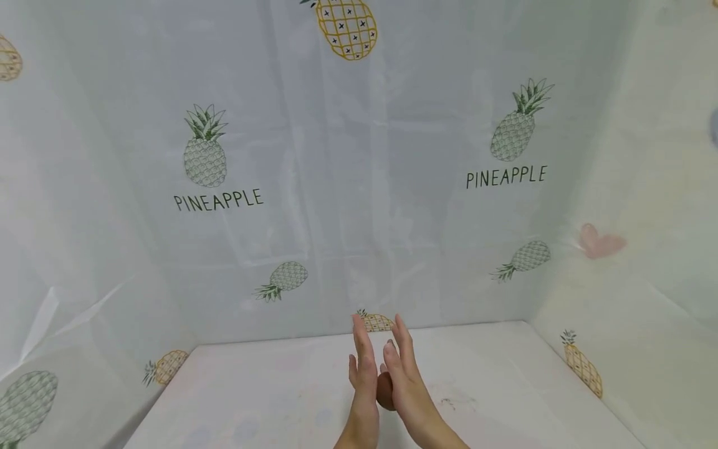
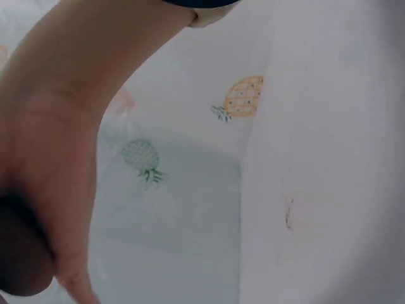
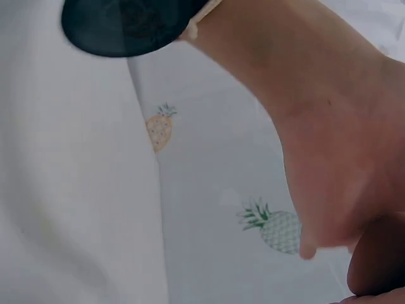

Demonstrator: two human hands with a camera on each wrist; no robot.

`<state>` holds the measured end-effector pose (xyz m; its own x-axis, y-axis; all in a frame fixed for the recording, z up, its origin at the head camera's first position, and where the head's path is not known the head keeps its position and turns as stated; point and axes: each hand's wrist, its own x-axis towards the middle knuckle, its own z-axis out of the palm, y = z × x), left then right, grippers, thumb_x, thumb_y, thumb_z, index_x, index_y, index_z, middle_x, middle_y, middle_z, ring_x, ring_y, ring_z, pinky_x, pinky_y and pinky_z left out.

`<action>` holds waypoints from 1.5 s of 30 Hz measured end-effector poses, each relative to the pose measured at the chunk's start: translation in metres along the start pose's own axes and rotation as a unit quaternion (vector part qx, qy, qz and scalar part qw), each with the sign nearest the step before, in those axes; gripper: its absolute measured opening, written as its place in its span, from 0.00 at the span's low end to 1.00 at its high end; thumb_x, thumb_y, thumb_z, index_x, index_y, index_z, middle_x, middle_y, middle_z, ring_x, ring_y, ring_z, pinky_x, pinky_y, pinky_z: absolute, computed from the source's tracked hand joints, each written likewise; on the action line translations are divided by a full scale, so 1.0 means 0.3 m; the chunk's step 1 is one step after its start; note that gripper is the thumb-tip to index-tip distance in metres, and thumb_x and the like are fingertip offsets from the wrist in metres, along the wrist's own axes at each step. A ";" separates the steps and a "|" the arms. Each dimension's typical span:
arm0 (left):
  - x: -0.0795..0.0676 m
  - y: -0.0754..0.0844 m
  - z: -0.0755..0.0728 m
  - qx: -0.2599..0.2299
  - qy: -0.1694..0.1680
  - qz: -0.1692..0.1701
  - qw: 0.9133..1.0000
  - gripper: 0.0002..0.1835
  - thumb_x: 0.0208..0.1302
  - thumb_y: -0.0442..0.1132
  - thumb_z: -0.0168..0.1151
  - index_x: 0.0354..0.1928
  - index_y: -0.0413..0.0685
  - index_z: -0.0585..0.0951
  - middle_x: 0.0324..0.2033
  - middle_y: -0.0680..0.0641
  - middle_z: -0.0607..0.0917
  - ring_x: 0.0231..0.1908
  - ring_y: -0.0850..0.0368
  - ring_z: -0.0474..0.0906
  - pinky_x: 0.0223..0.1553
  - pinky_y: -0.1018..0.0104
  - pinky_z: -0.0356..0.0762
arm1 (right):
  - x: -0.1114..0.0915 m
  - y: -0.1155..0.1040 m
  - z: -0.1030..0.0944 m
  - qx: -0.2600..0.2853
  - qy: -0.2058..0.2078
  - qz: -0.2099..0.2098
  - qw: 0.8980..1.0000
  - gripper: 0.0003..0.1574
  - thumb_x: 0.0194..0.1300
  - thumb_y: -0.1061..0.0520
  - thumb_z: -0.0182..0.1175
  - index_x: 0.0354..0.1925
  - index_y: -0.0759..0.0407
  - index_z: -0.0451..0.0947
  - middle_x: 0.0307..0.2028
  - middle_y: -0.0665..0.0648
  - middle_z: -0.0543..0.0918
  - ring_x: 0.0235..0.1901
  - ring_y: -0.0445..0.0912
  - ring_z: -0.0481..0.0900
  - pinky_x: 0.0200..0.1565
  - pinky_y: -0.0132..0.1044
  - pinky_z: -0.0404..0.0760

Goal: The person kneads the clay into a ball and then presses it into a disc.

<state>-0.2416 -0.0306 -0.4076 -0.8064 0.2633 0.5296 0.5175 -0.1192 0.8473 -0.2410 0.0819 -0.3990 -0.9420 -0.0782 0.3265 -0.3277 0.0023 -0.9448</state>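
Note:
A smooth brown ball [image 1: 385,391] is between the two palms, low in the middle of the head view. My left hand [image 1: 364,390] stands upright on its left side, fingers straight. On the other side my right hand [image 1: 408,390] faces it, its straight fingers pointing up and forward and its palm against the ball. The left wrist view shows the right hand [image 2: 54,164] from the palm side, with the ball [image 2: 22,253] dark in front of it. In the right wrist view the left hand [image 3: 335,164] appears with the ball [image 3: 380,263] at the lower right corner.
A white tabletop [image 1: 269,386] with faint reddish marks lies below the hands. Pale sheeting [image 1: 359,187] printed with pineapples encloses it at the back and both sides. A dark round device [image 3: 126,25] sits on the left wrist.

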 end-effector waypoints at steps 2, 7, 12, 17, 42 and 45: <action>0.007 0.002 -0.012 0.004 -0.015 0.005 1.000 0.32 0.85 0.54 0.18 0.84 0.74 0.27 0.83 0.66 0.25 0.81 0.60 0.15 0.69 0.37 0.02 | 0.003 0.000 -0.026 -0.016 0.002 -0.007 1.000 0.38 0.88 0.39 0.40 0.85 0.28 0.37 0.86 0.52 0.44 0.83 0.63 0.49 0.75 0.71 0.56; 0.016 0.005 -0.067 0.034 -0.039 0.007 0.999 0.32 0.85 0.51 0.21 0.85 0.73 0.32 0.84 0.64 0.31 0.82 0.54 0.19 0.69 0.29 0.07 | 0.032 0.005 -0.121 -0.074 -0.014 -0.014 0.997 0.40 0.88 0.41 0.43 0.86 0.35 0.40 0.85 0.58 0.47 0.82 0.65 0.48 0.74 0.76 0.51; 0.018 -0.011 -0.137 0.122 -0.025 0.002 0.992 0.35 0.84 0.49 0.35 0.86 0.74 0.40 0.85 0.59 0.42 0.84 0.44 0.33 0.70 0.15 0.30 | 0.072 0.029 -0.239 -0.151 -0.069 0.007 0.986 0.41 0.86 0.41 0.48 0.86 0.37 0.42 0.73 0.70 0.67 0.53 0.56 0.83 0.58 0.52 0.82; 0.010 -0.036 -0.197 0.203 -0.009 -0.009 0.979 0.34 0.83 0.51 0.45 0.86 0.73 0.49 0.84 0.56 0.51 0.83 0.42 0.46 0.71 0.17 0.44 | 0.097 0.068 -0.341 -0.252 -0.133 -0.008 0.958 0.43 0.84 0.40 0.52 0.85 0.47 0.49 0.79 0.72 0.56 0.38 0.54 0.84 0.36 0.40 0.85; -0.026 -0.139 -0.243 0.350 -0.033 0.008 0.936 0.27 0.76 0.58 0.61 0.73 0.65 0.75 0.73 0.50 0.74 0.72 0.41 0.70 0.65 0.30 0.71 | 0.030 0.349 -0.491 -0.420 -0.158 0.003 0.894 0.32 0.78 0.53 0.63 0.72 0.65 0.69 0.71 0.83 0.64 0.69 0.89 0.54 0.51 0.95 0.52; -0.028 -0.137 -0.240 0.350 -0.035 0.002 0.936 0.27 0.77 0.59 0.60 0.73 0.65 0.75 0.73 0.51 0.74 0.72 0.41 0.70 0.65 0.30 0.71 | 0.025 0.376 -0.487 -0.431 -0.147 0.020 0.890 0.33 0.77 0.50 0.63 0.72 0.63 0.71 0.71 0.81 0.66 0.70 0.88 0.54 0.55 0.94 0.50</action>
<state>-0.2767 -0.0968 -0.4442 -0.7960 0.3301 0.5074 0.6011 0.5294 0.5986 -0.2958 0.2272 -0.4991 -0.9361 -0.3175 0.1517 -0.3474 0.7658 -0.5412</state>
